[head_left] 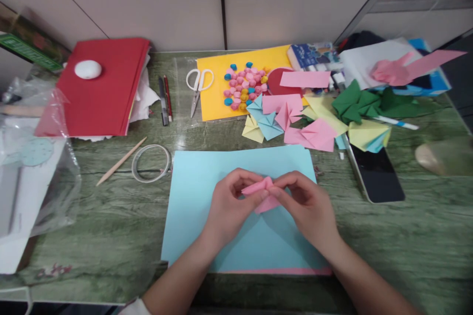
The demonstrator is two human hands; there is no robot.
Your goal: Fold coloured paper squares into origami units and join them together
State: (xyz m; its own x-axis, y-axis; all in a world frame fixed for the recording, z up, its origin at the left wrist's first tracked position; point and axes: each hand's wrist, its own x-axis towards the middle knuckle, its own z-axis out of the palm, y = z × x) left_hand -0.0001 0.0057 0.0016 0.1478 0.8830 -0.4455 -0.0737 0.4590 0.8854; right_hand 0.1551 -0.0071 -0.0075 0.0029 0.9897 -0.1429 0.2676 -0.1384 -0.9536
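A small folded piece of pink paper point(266, 204) is pinched between both hands, above a light blue sheet point(199, 206). My left hand point(236, 202) grips its left side, thumb in front and fingers curled behind. On the right side, my right hand point(306, 204) pinches it with thumb and index finger close to the left thumb. Part of the paper is hidden by the fingers. Just beyond the hands lie folded paper pieces in pink point(314, 135), blue point(269, 123) and yellow point(252, 129).
White-handled scissors point(195, 89) and small pink, blue and yellow pieces point(246, 86) rest on a yellow sheet point(210, 106). Left are a tape roll point(151, 163), a wooden stick point(121, 161) and a red folder point(107, 98). A phone point(377, 172) and green folded paper point(356, 103) lie right.
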